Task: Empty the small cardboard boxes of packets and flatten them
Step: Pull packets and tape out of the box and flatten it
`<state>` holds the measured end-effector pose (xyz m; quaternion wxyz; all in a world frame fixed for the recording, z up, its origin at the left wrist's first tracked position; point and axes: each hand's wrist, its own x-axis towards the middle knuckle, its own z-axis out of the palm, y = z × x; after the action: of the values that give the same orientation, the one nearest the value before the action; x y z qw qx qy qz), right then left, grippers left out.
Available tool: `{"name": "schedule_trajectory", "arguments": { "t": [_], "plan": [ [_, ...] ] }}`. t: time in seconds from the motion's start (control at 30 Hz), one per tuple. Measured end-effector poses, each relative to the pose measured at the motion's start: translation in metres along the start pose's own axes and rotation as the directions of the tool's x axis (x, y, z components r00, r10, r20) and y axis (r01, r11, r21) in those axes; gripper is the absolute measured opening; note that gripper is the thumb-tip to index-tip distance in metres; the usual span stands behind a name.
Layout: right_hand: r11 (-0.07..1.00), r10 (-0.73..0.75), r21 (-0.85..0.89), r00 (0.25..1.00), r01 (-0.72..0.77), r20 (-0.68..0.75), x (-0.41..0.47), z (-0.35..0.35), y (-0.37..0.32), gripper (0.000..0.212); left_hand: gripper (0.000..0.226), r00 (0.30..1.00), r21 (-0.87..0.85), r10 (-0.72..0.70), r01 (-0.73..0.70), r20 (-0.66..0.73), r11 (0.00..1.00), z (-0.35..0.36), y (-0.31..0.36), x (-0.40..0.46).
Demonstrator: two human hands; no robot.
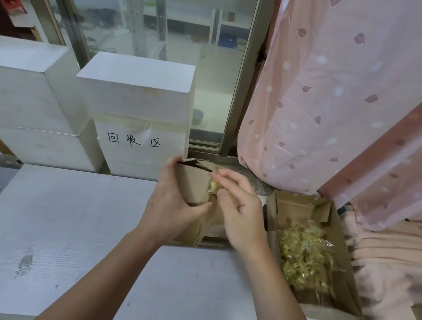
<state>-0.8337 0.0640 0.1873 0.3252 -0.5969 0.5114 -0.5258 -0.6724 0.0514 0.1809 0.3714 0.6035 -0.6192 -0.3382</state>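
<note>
The small cardboard box is held above the white table, gripped by the left hand; the right hand pinches a yellowish packet at its opening. Just right of it lies an open tray box of packets; behind it, a labelled white box and pink curtain.

A single head-worn wide-angle camera looks forward and steeply down, close over a white tabletop filling the lower left. A window crosses the frame's top.
</note>
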Motion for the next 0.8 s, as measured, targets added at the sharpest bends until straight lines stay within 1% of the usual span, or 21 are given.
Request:
{"name": "schedule_trajectory", "arguments": {
  "t": [0.07,0.13,0.17,0.23,0.3,0.37,0.47,0.5,0.57,0.7,0.8],
  "plan": [
    [1.000,0.001,-0.006,1.000,-0.001,0.013,0.002,0.001,0.003,0.035,0.109,0.999,0.020,0.009,-0.008,-0.053,1.000,0.003,0.001,-0.003],
    [0.996,0.060,0.061,0.998,-0.060,0.014,0.005,0.002,0.003,0.040,0.108,0.996,0.052,0.009,-0.005,-0.084,0.999,0.006,0.003,-0.007],
    [0.991,0.097,0.088,0.995,-0.097,0.000,0.006,0.003,0.002,0.039,0.107,0.995,0.059,0.011,-0.005,-0.103,0.998,0.007,0.004,-0.009],
    [0.983,0.145,0.117,0.989,-0.139,-0.043,0.009,0.005,0.000,0.031,0.102,0.988,0.057,0.034,-0.025,-0.149,0.998,0.011,0.006,-0.013],
    [0.983,0.171,0.087,0.982,-0.164,-0.082,0.009,0.008,-0.004,0.026,0.097,0.981,0.074,0.073,-0.061,-0.182,0.995,0.015,0.009,-0.016],
    [0.979,0.203,0.039,0.973,-0.200,-0.106,0.009,0.011,-0.007,0.027,0.094,0.973,0.097,0.102,-0.083,-0.208,0.992,0.020,0.010,-0.019],
    [0.978,0.198,-0.036,0.967,-0.207,-0.162,0.009,0.016,-0.006,0.025,0.088,0.965,0.098,0.092,-0.070,-0.247,0.993,0.023,0.013,-0.021],
    [0.979,0.194,-0.030,0.965,-0.202,-0.176,0.009,0.018,-0.005,0.023,0.086,0.963,0.103,0.092,-0.068,-0.253,0.992,0.023,0.013,-0.021],
    [0.979,0.203,0.064,0.959,-0.194,-0.198,0.009,0.021,-0.004,0.017,0.083,0.965,0.094,0.074,-0.052,-0.250,0.994,0.023,0.012,-0.019],
    [0.932,0.272,0.300,0.941,-0.205,-0.200,0.007,0.023,-0.003,0.016,0.089,0.974,0.006,-0.047,0.049,-0.223,0.999,0.021,0.011,-0.015],
    [0.907,0.269,0.384,0.941,-0.176,-0.205,0.006,0.023,-0.002,0.017,0.095,0.975,-0.056,-0.105,0.096,-0.194,0.994,0.017,0.010,-0.012]
  ]
}}
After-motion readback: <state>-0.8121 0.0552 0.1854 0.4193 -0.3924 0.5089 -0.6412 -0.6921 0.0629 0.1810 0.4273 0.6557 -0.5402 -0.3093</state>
